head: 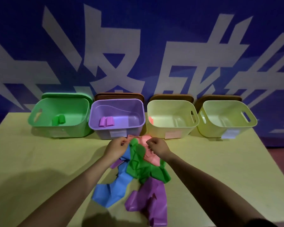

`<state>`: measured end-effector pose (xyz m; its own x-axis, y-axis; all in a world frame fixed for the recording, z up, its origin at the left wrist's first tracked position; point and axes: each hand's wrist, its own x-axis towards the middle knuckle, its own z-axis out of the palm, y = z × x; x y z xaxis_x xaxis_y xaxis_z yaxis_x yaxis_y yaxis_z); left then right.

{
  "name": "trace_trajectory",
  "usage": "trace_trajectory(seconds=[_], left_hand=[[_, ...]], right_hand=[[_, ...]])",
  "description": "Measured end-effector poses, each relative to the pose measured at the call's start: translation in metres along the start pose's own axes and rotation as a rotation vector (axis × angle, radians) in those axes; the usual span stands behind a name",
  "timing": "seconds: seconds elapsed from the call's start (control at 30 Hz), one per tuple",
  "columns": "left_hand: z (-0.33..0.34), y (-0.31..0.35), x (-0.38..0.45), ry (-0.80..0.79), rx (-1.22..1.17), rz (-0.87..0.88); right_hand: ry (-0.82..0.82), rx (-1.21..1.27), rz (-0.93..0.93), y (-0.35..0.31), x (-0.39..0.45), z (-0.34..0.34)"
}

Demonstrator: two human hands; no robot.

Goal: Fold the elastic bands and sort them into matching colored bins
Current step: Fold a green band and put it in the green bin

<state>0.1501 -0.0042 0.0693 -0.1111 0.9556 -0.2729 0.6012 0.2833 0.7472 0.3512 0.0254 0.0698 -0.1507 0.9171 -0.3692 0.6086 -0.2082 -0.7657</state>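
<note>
— Fingers (124, 142) of the left hand (116, 147) are curled in, pinching the far edge of the pink band (152, 157). See the same on the other side?

— Yes, the right hand (156, 145) has its fingers bent round that pink band too, a little apart from the left, both at the far end of the heap.

— And the heap itself?

— It lies in the middle of the desk (39, 161), just in front of the bins. A green band (143, 169) is crumpled under the pink one, a blue band (111, 192) trails toward the near left, and a purple band (149, 203) spreads at the near side (all loose and unfolded).

— The bins?

— Four in a row along the far edge. The green bin (59, 126) at the left holds two green rolls (58, 120); the purple bin (116, 130) beside it holds two purple rolls (106, 122). Then a pale yellow bin (170, 128) with something pink (150, 120) at its left wall, which I cannot make out, and a second pale yellow bin (226, 128) at the right.
</note>
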Motion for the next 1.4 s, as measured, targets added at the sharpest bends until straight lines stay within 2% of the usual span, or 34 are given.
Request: trace_trajectory(seconds=[0.17,0.3,0.47,0.57,0.77,0.9,1.03,1.23,1.33,1.4], left_hand=[[0.036,-0.019,0.004,0.083,0.034,-0.082],[0.061,-0.038,0.025,0.223,0.024,0.012],[0.095,-0.069,0.043,0.484,-0.026,0.139],[0.106,-0.082,0.043,0.583,-0.056,0.234],[0.107,-0.090,0.046,0.644,-0.151,0.285],[0.106,-0.099,0.051,0.604,-0.129,0.326],[0.104,-0.092,0.044,0.645,-0.195,0.389],[0.098,-0.066,0.012,0.785,0.039,0.633],[0.098,-0.054,0.002,0.787,-0.006,0.753],[0.102,-0.046,-0.005,0.686,-0.126,0.775]], right_hand=[[-0.052,-0.142,-0.100,0.014,0.020,0.017],[-0.068,-0.104,-0.219,0.039,0.038,0.043],[0.038,-0.034,-0.338,0.076,0.054,0.058],[0.130,-0.020,-0.430,0.091,0.055,0.065],[0.226,0.056,-0.582,0.102,0.056,0.075],[0.265,0.103,-0.591,0.106,0.061,0.080],[0.299,0.190,-0.606,0.107,0.061,0.083],[0.386,0.232,-0.681,0.101,0.026,0.081],[0.387,0.334,-0.670,0.090,0.007,0.071],[0.356,0.427,-0.651,0.085,0.000,0.066]])
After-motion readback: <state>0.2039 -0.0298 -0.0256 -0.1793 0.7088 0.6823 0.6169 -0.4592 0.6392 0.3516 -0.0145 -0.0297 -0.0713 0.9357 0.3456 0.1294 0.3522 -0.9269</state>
